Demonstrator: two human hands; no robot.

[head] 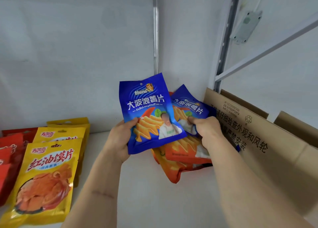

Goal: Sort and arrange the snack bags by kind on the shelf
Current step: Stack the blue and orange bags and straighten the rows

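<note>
Blue wavy-potato-chip bag [148, 112] is upright in your left hand [118, 140], thumb pinching its lower left edge, fingers curled behind. Your right hand [206, 131] grips a second blue chip bag [187, 105], tilted right, just behind the first. Both sit above a pile of orange chip bags [179, 164] lying on the white shelf [146, 193]. Yellow bags [46, 176] and red bags [8, 159] stand at left; open cardboard box [258, 133] at right.
</note>
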